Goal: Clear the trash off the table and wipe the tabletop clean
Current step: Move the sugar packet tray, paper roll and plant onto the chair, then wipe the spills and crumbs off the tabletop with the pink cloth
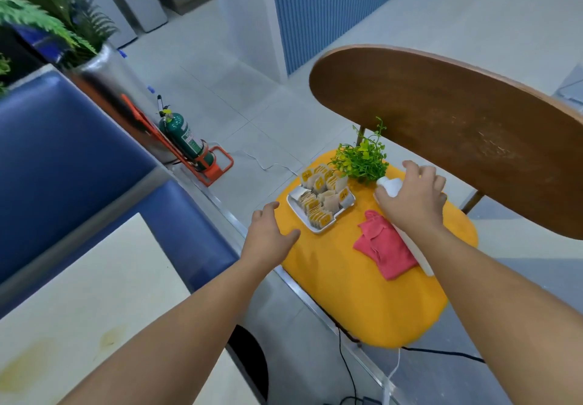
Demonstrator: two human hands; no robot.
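1. Left hand [268, 231]: fingers straight and spread, holding nothing. It sits at the left edge of the yellow seat cushion [362, 303]. Contact with the cushion cannot be confirmed.
2. Right hand [410, 199]: fingers curled over the top of a white container [390, 185], gripping it. The container body appears to run back under the wrist along the forearm. Its type cannot be determined.
3. Pink cloth [385, 246]: lies crumpled on the cushion, not on the table. It is just to the near-left of the right hand, partly under the right wrist and the container.
4. Cloth long axis: runs from far-left to near-right, roughly parallel to the right forearm.
5. Nearer hand: the right hand is directly beside the cloth. The left hand is well apart from it, with a corner of the white tray [303, 219] of packets between them.
6. Table [79, 278]: cream top at lower left, to the left of both hands and closest to the left arm. Yellowish stains [25, 370] show on its near part.
7. Judgement: wiping has not begun. The cloth must be lifted and carried leftward to the table. The right hand is occupied, so either it releases the container first or the left hand reaches past the tray.
8. Risk: a reach across the cushion could disturb the packets or the small plant [362, 161].
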